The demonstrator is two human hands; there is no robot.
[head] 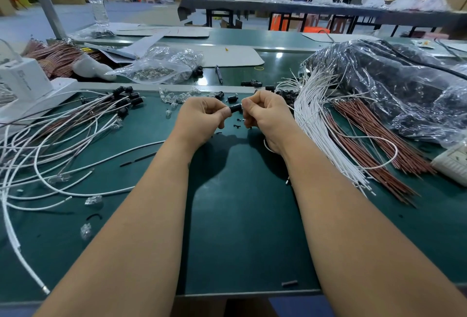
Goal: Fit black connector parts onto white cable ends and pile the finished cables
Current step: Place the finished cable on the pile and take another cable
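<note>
Both hands meet over the middle of the green table (242,228). My left hand (202,116) pinches one end of a small black connector (235,108). My right hand (265,114) grips its other end with curled fingers. A white cable (384,165) loops out from under my right hand to the right. Finished cables with black connectors (127,100) lie piled at the left, their white leads (50,154) spread toward me. A bundle of bare white cables (318,124) lies to the right. Loose black connector parts (232,98) sit just beyond my hands.
Brown wires (366,139) lie beside the white bundle, under a large plastic bag (394,84). A bag of clear parts (161,66) and a pen (218,73) sit further back. A white box (22,79) stands at the left, a water bottle (96,0) behind it. People work in the background.
</note>
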